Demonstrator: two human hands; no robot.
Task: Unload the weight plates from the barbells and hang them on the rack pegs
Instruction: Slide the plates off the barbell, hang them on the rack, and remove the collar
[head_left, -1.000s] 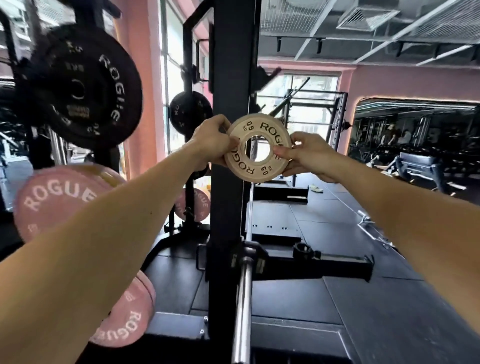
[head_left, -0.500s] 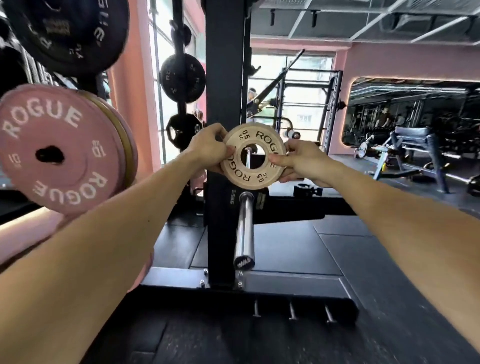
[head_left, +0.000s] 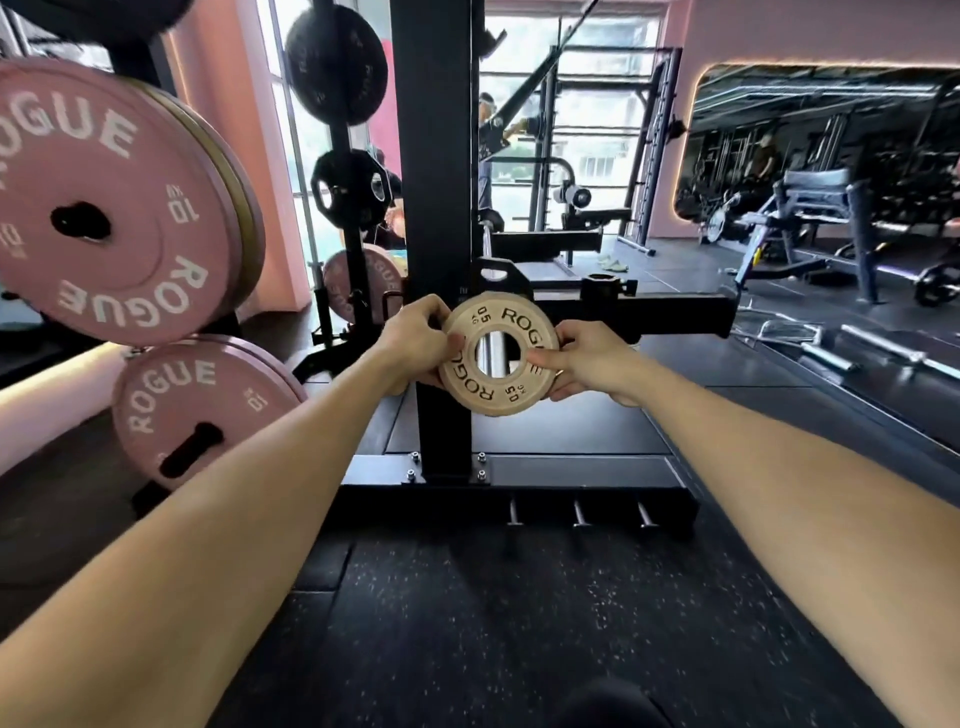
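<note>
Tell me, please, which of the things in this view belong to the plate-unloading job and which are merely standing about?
Belonging to the job:
small cream plate, held by left hand and right hand
steel bar seen through its hole
pink plates hung on the rack
black rack upright

Standing about:
bench machine
loose bars on the floor
wall mirror

The small tan plate (head_left: 500, 358) reads "ROGUE" twice and "0.5". Left of it, two pink plates (head_left: 111, 208) (head_left: 200, 405) read "ROGUE" and "10".

Pink walls (head_left: 727, 31), black speckled rubber floor (head_left: 493, 613), bright windows (head_left: 587, 104) behind, a wide mirror (head_left: 831, 156) at right.
</note>
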